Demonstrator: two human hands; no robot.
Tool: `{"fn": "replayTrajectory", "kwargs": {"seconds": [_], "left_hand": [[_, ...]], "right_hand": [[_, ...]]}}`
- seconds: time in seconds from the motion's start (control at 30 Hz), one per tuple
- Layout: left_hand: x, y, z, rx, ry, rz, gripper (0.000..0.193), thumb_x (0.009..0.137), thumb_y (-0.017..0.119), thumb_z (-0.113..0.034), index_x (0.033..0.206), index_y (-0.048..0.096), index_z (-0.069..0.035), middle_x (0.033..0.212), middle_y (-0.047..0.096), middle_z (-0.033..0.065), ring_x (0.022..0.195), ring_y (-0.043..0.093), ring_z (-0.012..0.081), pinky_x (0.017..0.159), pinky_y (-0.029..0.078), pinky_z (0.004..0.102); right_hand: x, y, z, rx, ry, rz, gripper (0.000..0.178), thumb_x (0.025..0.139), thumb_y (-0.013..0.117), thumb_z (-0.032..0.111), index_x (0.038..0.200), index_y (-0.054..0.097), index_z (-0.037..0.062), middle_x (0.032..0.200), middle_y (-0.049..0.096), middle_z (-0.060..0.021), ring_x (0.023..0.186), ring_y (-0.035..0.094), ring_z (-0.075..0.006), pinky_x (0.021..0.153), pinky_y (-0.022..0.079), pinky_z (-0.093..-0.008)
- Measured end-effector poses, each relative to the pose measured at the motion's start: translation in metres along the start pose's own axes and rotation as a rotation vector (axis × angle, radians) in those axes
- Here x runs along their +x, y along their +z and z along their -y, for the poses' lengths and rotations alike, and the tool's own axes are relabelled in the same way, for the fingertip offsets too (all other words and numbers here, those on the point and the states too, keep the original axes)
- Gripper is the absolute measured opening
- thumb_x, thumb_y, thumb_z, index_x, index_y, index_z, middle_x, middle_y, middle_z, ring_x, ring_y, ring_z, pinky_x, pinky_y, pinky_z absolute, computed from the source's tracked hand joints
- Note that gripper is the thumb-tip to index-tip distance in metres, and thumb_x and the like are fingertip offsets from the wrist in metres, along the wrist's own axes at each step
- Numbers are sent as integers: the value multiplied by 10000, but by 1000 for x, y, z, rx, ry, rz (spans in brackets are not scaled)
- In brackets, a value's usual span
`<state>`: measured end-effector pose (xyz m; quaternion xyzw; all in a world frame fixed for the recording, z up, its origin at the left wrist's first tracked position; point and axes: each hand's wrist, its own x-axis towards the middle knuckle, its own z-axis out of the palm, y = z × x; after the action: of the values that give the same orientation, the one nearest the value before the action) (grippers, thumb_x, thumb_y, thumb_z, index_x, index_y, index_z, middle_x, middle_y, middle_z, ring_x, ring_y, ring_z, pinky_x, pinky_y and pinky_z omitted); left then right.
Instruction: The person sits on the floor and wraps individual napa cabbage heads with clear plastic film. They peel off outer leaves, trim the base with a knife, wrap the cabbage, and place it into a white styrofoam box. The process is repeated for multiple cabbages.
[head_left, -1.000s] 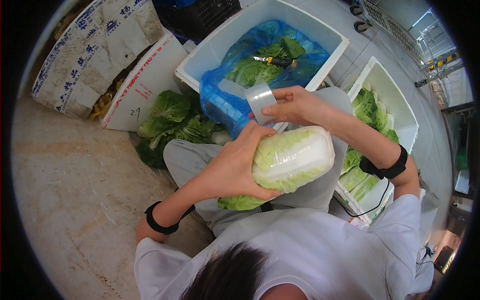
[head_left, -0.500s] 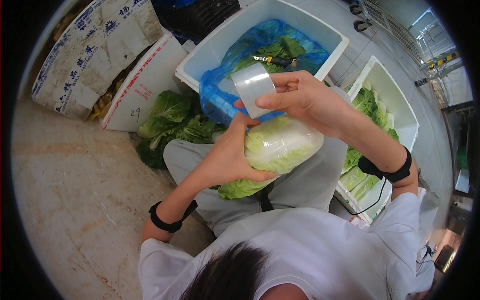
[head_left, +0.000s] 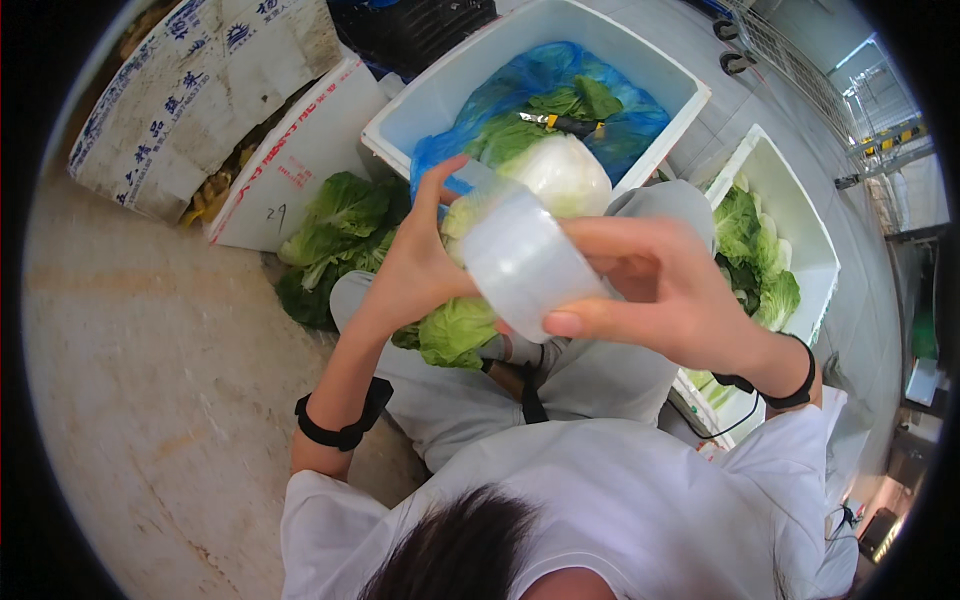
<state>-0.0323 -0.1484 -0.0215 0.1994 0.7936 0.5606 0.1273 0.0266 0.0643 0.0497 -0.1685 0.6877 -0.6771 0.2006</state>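
Note:
A napa cabbage (head_left: 570, 178) lies over my lap, its white base pointing away toward the blue bag and its leafy green end (head_left: 455, 335) toward me. My left hand (head_left: 415, 260) grips the cabbage from the left side, thumb and fingers curved around it. In my right hand (head_left: 665, 290) is a wide roll of clear film (head_left: 528, 268), pinched between thumb and fingers. The roll is in front of the cabbage and hides its middle. Whether a strip runs from the roll onto the cabbage I cannot tell, as the roll is blurred.
Ahead stands a white foam box (head_left: 690, 105) lined with a blue plastic bag (head_left: 640, 95), holding leaves and a yellow-black utility knife (head_left: 565, 123). Another foam box (head_left: 815, 240) with cabbages is at right. Loose leaves (head_left: 330, 230) lie left, beside a white carton (head_left: 310, 150).
My right hand has brought the roll down and toward me, across the cabbage. The cabbage has turned, its white base now pointing farther away. My left hand has shifted slightly left and upward.

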Motion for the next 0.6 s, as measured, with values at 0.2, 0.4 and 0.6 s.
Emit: {"fn": "replayTrajectory", "kwargs": {"seconds": [0.2,0.4,0.6], "left_hand": [[-3,-19,-10,-192,-98,-99,894,559,843,-256,1294,401,-5,1092,536,129,996,545,203,884,432,309],[-12,-20,-4,-498,-204,-98,857,592,817,-236,1285,403,53,1147,548,133,1037,549,193,908,429,299],[-20,-13,-2,-788,-246,31,887,603,775,-343,1302,393,48,1175,543,121,1049,553,188,892,451,294]], "right_hand": [[-19,-3,16,79,113,-103,308,814,686,129,1034,582,-60,893,583,-52,826,542,-90,732,433,-239],[-21,-15,6,-98,231,-109,264,816,690,178,961,614,-29,802,574,-18,783,527,-69,697,414,-229],[-8,-31,-14,-202,346,27,356,784,718,279,891,599,-38,685,512,-3,669,452,-69,624,390,-234]]}}
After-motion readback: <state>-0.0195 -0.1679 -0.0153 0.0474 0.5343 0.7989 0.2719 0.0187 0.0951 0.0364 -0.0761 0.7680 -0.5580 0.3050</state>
